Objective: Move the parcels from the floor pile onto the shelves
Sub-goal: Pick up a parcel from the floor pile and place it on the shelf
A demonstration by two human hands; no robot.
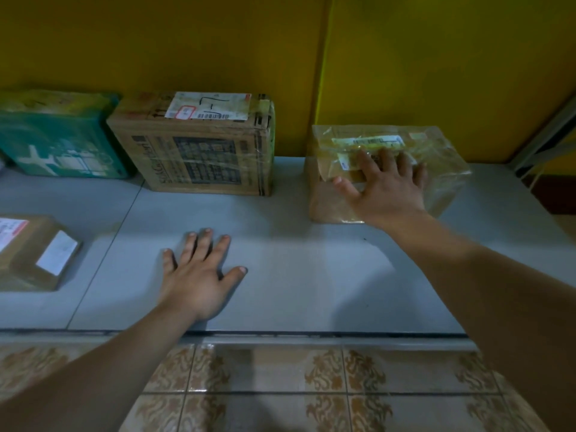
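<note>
Patterned floor tiles [280,385], beige with brown ornament, fill the lower edge of the view, below the front lip of a grey shelf [296,275].

Left hand [199,275]: lies palm down on the bare shelf surface, fingers straight and spread, thumb out to the side. It holds nothing.

Right hand [386,188]: reaches further back and rests on the plastic-wrapped parcel [445,163]. The fingers are straight and spread over the parcel's top face, with the thumb extended to the left. The hand presses flat and does not curl round the parcel.

Plastic-wrapped parcel: a brown, box-shaped package covered in clear, wrinkled film. A white shipping label [367,141] with a barcode sits under the film on top, and a second pale label is partly covered by the fingers. The parcel stands on the right part of the shelf, at the rear, close to the yellow wall [187,42].

Other parcels on the same shelf:
- Cardboard box [202,157], printed on its front face and taped, with a white barcode label [208,110] on top. It stands at the rear centre, apart from the wrapped parcel.
- Green package [56,141], at the rear left, just beside the cardboard box.
- Small brown parcel [28,254] with white labels, at the front left edge of the view, partly cut off.

A grey metal upright [545,135] shows at the far right.
</note>
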